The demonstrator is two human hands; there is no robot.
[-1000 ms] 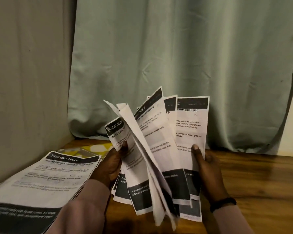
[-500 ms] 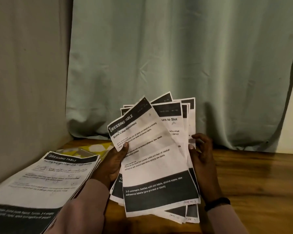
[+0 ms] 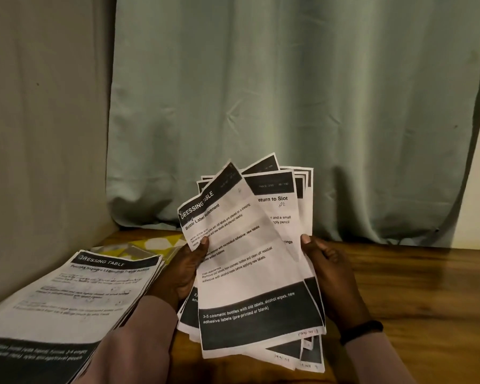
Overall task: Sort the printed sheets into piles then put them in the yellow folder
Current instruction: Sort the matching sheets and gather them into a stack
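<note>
Sorted pile point(image 3: 75, 295): lies flat on the tabletop point(image 3: 413, 286), left of the left grip; top sheet headed "DRESSING TABLE".
Yellow folder point(image 3: 161, 241): lies behind the pile, partly covered by it, just left of the left thumb.
Left hand point(image 3: 185, 268): grip clenched on the left edge of the fanned sheets, thumb pressed on the front sheet.
Fanned sheets point(image 3: 250, 275): held upright between both grips, above the tabletop; front sheet reads "Bottle Label Replacement", tilted right.
Right hand point(image 3: 330, 275): grip clenched on the right edge of the fan, thumb on front.
Wristband point(image 3: 362, 331): dark, on the right wrist below the grip.
Curtain point(image 3: 288, 106): hangs behind the fan.
</note>
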